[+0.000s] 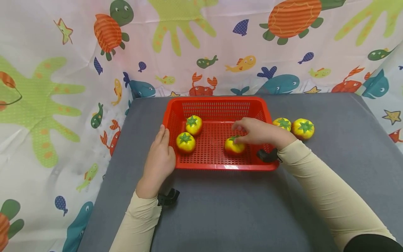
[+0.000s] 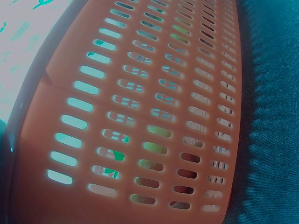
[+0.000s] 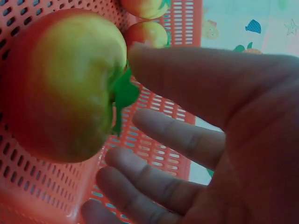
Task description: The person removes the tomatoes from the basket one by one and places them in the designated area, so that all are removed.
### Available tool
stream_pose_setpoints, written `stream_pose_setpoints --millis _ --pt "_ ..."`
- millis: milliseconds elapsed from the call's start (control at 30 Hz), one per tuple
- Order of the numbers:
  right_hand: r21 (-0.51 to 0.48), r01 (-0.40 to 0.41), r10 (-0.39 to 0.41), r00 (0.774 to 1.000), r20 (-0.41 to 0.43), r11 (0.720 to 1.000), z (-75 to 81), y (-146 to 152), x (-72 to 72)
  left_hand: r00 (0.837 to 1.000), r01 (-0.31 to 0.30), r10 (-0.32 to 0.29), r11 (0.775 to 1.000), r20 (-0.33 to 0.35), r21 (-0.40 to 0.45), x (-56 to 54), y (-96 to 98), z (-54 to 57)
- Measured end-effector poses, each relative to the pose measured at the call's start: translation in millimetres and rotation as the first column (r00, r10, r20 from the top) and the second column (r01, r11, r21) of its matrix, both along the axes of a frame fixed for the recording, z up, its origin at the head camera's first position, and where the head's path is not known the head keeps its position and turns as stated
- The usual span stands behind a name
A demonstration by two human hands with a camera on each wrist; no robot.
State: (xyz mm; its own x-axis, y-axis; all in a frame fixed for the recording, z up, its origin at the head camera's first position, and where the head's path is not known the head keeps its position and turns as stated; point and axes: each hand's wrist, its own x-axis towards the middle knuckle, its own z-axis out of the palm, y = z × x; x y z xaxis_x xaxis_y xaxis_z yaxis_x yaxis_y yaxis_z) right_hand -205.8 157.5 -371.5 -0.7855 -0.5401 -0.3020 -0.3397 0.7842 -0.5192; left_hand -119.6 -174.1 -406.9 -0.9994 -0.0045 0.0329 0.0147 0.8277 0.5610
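A red mesh basket [image 1: 217,99] stands on a grey table [image 1: 220,210]. It holds three yellow-red toy tomatoes: two on the left [image 1: 193,125] [image 1: 185,142] and one right of centre [image 1: 234,147]. My right hand [image 1: 248,133] reaches over the basket's right wall, its fingertips on top of that third tomato. The right wrist view shows this tomato [image 3: 60,84] lying on the basket floor [image 3: 28,186], my right hand's [image 3: 210,140] thumb at its green leaf and the other fingers spread apart from it. My left hand [image 1: 158,157] lies flat against the basket's left wall [image 2: 140,116].
Two more toy tomatoes [image 1: 282,123] [image 1: 303,128] sit on the table just right of the basket. A sea-animal print cloth [image 1: 63,105] hangs behind and to the left of the table. The grey surface [image 2: 275,116] runs toward me in front of the basket.
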Motion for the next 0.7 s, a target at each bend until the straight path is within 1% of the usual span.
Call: stream_pose_setpoints --millis 233,333,533,700 --pt "-0.015 -0.042 0.043 0.997 0.061 0.999 -6.4 -2.0 -1.1 1.0 0.002 -0.002 1.0 -0.004 0.009 0.0 -0.2 1.4" --pt "-0.001 -0.043 0.043 0.996 0.075 0.999 -7.6 -2.8 -1.1 1.0 0.001 -0.001 1.0 -0.004 0.008 0.1 -0.3 1.7" --pt "0.026 -0.049 0.047 0.996 0.081 0.998 -8.8 -4.6 -1.2 1.0 -0.004 0.004 1.0 0.001 0.007 -0.3 0.0 2.5" --pt "0.026 -0.047 0.045 0.996 0.076 0.999 -11.5 -4.6 -2.1 1.0 -0.003 0.003 1.0 0.005 0.011 0.1 0.1 1.7"
